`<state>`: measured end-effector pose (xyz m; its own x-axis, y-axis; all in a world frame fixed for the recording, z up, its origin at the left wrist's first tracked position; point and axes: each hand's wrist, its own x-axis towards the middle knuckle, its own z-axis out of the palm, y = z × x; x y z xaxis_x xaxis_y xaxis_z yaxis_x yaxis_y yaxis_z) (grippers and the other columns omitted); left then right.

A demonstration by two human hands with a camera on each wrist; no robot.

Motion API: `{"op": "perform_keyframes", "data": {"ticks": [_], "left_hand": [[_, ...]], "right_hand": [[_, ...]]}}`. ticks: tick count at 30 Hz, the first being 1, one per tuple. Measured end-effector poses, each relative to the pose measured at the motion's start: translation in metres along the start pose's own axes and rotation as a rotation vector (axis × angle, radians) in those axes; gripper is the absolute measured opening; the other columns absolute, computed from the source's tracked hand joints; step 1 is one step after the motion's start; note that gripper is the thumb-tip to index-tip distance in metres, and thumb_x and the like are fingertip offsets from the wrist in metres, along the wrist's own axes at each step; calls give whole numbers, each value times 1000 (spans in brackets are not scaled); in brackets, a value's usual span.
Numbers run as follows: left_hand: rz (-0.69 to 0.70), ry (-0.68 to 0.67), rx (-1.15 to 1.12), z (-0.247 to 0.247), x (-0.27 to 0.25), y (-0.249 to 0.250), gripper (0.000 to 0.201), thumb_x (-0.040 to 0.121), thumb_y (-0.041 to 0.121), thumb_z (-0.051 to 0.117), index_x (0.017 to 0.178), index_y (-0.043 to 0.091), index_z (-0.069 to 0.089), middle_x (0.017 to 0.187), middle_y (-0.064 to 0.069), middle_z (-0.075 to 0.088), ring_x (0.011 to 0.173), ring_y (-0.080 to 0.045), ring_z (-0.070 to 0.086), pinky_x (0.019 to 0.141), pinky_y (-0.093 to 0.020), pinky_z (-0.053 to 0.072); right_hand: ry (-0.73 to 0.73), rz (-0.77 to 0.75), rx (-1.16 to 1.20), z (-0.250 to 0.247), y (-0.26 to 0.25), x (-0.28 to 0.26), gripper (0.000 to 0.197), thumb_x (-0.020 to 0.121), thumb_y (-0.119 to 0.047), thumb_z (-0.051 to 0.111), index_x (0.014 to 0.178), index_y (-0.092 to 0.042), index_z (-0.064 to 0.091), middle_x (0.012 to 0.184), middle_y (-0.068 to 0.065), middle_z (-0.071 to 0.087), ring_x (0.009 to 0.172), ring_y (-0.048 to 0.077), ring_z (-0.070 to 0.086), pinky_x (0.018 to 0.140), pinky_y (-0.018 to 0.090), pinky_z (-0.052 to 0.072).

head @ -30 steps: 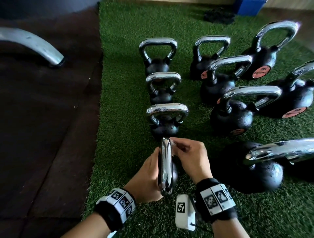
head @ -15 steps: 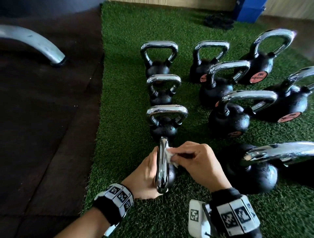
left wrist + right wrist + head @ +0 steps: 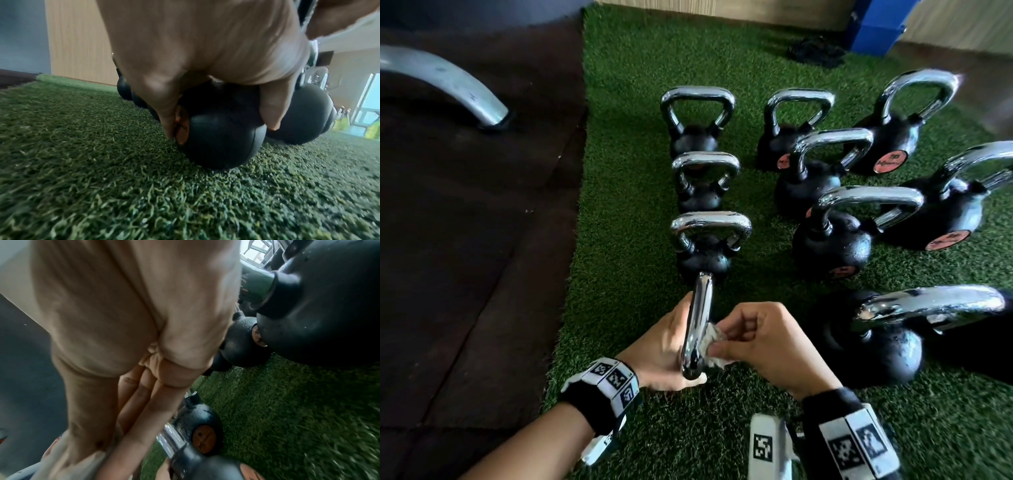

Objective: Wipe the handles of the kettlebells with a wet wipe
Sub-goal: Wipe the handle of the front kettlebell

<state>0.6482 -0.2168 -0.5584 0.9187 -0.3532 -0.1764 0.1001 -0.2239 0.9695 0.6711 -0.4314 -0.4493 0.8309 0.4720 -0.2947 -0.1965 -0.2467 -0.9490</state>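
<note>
1. Far left, a curved grey metal bar (image 3: 445,85) rests on the dark rubber floor (image 3: 465,240), beside the green turf (image 3: 619,205).
2. The left hand (image 3: 664,346) cups the nearest kettlebell (image 3: 218,138) from the left, thumb and fingers curled down around its black ball, which sits on the turf.
3. Its chrome handle (image 3: 698,325) stands edge-on between the two hands, turned crosswise to the three kettlebells (image 3: 705,222) lined up behind it.
4. The white wet wipe (image 3: 714,337) is bunched against the handle's right side, low on the loop.
5. The right hand (image 3: 760,342) pinches the wipe, fingers curled tight.
6. Further right, larger kettlebells (image 3: 859,222) stand well apart from the grip.
</note>
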Motion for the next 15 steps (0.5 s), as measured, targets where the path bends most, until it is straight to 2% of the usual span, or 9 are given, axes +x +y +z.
{"op": "perform_keyframes", "data": {"ticks": [2,4,6,8,10,12,14,15], "left_hand": [[14,-17,51,-3,0,-1,103,75,21,93,155,26,29,129,12,65,122,-8,63,103,-32,55],[42,-37,79,-5,-2,2,94,73,4,91,146,28,37,119,11,68,109,-6,68,91,-19,57],[71,-61,84,-6,-4,9,90,71,-3,88,143,20,39,117,3,67,107,-14,69,86,-25,60],[75,-79,110,-4,-5,18,81,74,7,89,139,16,42,113,2,67,103,-17,71,83,-28,61],[65,-73,165,-4,-5,26,81,71,21,89,136,26,41,111,12,66,100,-6,70,81,-17,57],[79,-56,230,-4,-6,31,87,69,25,86,136,37,31,110,16,63,99,4,66,82,-11,54],[89,-55,299,-2,-5,32,98,69,19,86,141,40,24,113,16,60,103,2,65,87,-17,56],[83,-55,340,-1,-4,31,103,69,17,88,146,34,22,117,17,56,106,-1,63,92,-22,57]], "right_hand": [[7,-3,13,6,5,-3,38,55,-27,94,81,-10,73,84,11,77,78,30,76,73,41,64],[-2,0,-30,16,13,-10,33,57,-25,96,80,-14,75,84,6,78,76,25,76,70,34,63],[18,-11,-77,25,22,-13,28,60,-24,95,79,-16,76,82,1,78,72,16,74,66,26,60],[61,-25,-152,31,29,-11,25,62,-28,94,77,-17,77,79,-4,77,65,6,69,62,19,55],[124,-50,-257,35,35,-9,23,62,-28,94,73,-19,76,76,-9,75,62,-1,64,59,14,49],[184,-78,-301,37,40,-11,20,63,-24,94,73,-20,77,76,-13,74,65,-3,64,60,12,48],[180,-127,-321,34,42,-12,16,68,-22,91,79,-26,79,80,-16,73,73,-2,66,64,11,48],[159,-147,-343,31,42,-11,16,71,-22,89,83,-29,80,83,-16,73,76,-1,66,67,11,49]]}}
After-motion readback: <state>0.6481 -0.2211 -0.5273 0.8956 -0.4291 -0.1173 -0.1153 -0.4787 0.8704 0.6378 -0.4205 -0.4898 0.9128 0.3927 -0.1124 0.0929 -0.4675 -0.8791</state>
